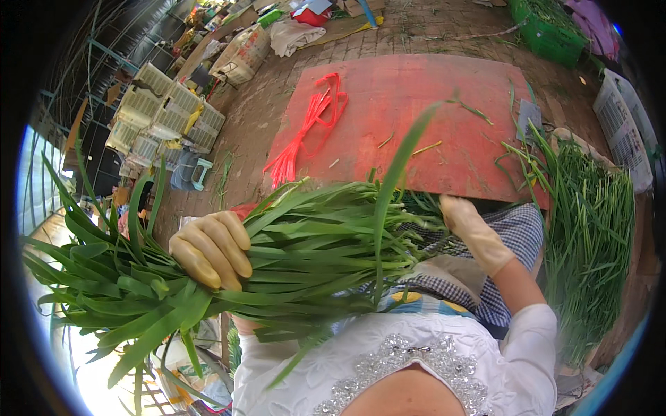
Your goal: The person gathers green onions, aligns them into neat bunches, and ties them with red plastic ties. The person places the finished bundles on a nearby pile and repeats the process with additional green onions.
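A large bunch of long, flat green leaves, like garlic chives (312,249), lies sideways across my lap. My left hand (210,252), in a pale rubber glove, wraps its fingers around the leafy part. The leaf tips fan out to the left and the stem ends point right. Close to those stem ends is my right hand (463,218), also gloved, at the near edge of a red board (416,125). Its fingertips are partly hidden, so whether it pinches any stems is unclear. A single leaf (398,177) arches up in front of the board.
Red plastic ties (304,135) and stem scraps lie on the board. To the right is a big heap of green stalks (588,244). Beyond stand a white crate (622,125) and a green crate (546,31). Stacked pale crates (161,114) stand left on the brick floor (244,125).
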Available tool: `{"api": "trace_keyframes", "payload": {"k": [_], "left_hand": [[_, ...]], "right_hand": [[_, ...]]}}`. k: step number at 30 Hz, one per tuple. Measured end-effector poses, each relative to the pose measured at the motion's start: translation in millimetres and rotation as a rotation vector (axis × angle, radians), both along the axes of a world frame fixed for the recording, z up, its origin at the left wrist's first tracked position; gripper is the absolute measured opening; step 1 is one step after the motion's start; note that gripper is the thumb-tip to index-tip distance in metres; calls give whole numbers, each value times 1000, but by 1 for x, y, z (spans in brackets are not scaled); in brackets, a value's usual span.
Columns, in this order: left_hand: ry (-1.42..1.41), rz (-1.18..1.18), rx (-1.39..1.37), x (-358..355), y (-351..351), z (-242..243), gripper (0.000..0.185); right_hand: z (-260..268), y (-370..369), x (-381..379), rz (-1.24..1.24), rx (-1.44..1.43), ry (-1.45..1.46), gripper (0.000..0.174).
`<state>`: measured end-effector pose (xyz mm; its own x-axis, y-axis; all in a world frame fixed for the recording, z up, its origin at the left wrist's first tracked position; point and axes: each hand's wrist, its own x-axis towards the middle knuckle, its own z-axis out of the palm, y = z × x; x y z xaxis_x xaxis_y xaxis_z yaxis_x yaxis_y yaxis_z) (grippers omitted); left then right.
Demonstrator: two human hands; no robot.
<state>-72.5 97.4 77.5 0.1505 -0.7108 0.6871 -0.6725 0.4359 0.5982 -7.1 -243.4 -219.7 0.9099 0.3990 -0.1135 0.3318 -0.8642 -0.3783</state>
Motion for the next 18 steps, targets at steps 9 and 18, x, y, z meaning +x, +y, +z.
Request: {"api": "trace_keyframes", "payload": {"k": [9, 18], "left_hand": [[5, 29, -63, 5, 6, -7, 16], [41, -4, -90, 5, 28, -13, 14]], "right_hand": [[103, -15, -14, 214, 761, 83, 65], [20, 56, 27, 29, 1077, 172, 17]]}}
